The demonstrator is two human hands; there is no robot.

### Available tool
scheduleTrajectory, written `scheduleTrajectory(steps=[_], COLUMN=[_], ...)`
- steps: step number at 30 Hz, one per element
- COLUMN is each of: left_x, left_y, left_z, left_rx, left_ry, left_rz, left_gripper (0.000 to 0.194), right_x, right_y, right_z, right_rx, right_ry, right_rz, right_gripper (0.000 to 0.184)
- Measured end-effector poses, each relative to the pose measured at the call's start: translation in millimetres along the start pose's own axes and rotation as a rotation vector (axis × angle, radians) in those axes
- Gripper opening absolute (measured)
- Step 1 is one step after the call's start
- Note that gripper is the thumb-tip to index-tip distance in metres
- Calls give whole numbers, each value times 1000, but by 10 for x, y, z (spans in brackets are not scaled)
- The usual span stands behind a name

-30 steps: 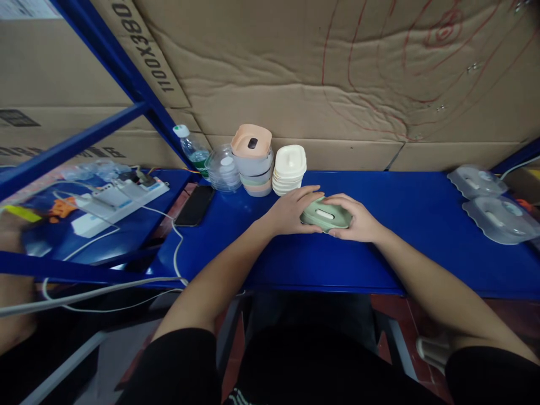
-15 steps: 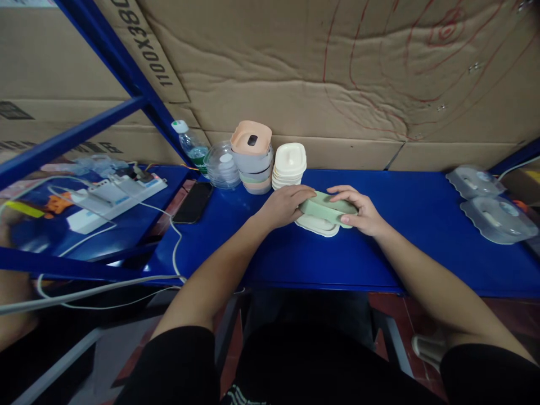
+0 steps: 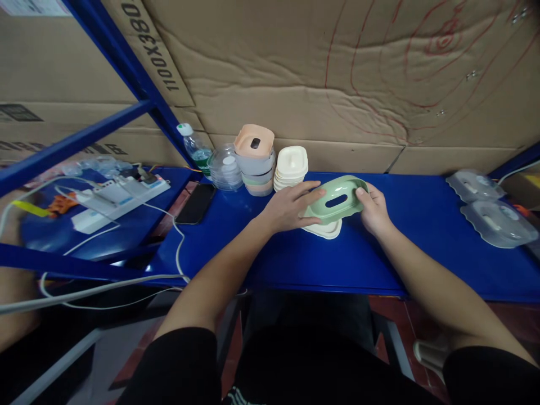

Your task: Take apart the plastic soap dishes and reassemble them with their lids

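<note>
A light green plastic cover [image 3: 328, 192] with an oval slot in its floor is tilted toward me between both hands. My left hand [image 3: 289, 207] grips its left end, fingers over the far rim and thumb at the near edge. At the right end, my right hand [image 3: 374, 210] pinches the wall, its thumb on the inside. Below the cover, partly hidden, a cream lid [image 3: 329, 229] lies on the blue table [image 3: 304, 264]. Behind my left hand stands a stack of cream lids [image 3: 292, 161].
Left of the lids is a stack of similar covers, peach one on top [image 3: 247, 147], then clear plastic lids [image 3: 223, 171], a bottle [image 3: 198, 152] and a phone [image 3: 196, 203]. A power strip [image 3: 120, 205] with cables lies further left. Clear packages [image 3: 498, 219] sit far right.
The green cover has been turned so its slotted inside faces me, and raised slightly. My left fingers have spread over its rim, and my right thumb has moved inside its wall.
</note>
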State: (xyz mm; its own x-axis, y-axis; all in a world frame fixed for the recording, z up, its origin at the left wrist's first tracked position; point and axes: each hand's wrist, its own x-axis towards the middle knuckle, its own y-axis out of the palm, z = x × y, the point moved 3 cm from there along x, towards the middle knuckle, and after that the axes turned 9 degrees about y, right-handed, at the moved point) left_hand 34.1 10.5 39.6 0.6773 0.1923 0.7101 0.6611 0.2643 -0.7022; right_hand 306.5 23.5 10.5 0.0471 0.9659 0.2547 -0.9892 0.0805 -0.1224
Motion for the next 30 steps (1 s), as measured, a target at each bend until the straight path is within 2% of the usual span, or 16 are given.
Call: scheduleTrajectory(steps=[4, 6, 8, 10, 13, 15, 18, 20, 24, 30], left_x=[63, 60, 32, -14, -101, -164, -247, -305, -395, -378], left_y=[-51, -88, -160, -298, -613, -817, -975, -973, -879, -808], left_z=[-65, -41, 46, 190, 448, 610, 814, 934, 1085, 1089], left_rx=[73, 100, 134, 188, 310, 399, 439, 391, 342, 363], left_ry=[90, 69, -10, -133, -349, -493, -630, -690, -741, -697], left_rz=[97, 113, 95, 15, -205, -346, -440, -451, -461, -396], left_gripper=[57, 51, 48, 51, 55, 55, 58, 64, 75, 80], right_x=[20, 16, 10, -4, -62, -128, -221, -244, -216, -191], right_y=[7, 8, 2, -4, 39, 125, 243, 265, 190, 113], right_z=[-6, 4, 22, 56, 130, 157, 141, 114, 66, 110], right_rx=[37, 71, 85, 6, -342, -586, -742, -767, -853, -793], right_ry=[12, 26, 28, -10, -164, -275, -356, -353, -282, -231], right_rz=[24, 77, 143, 193, 259, 379, 595, 663, 690, 732], right_gripper=[60, 70, 82, 85, 80, 80, 81, 84, 89, 73])
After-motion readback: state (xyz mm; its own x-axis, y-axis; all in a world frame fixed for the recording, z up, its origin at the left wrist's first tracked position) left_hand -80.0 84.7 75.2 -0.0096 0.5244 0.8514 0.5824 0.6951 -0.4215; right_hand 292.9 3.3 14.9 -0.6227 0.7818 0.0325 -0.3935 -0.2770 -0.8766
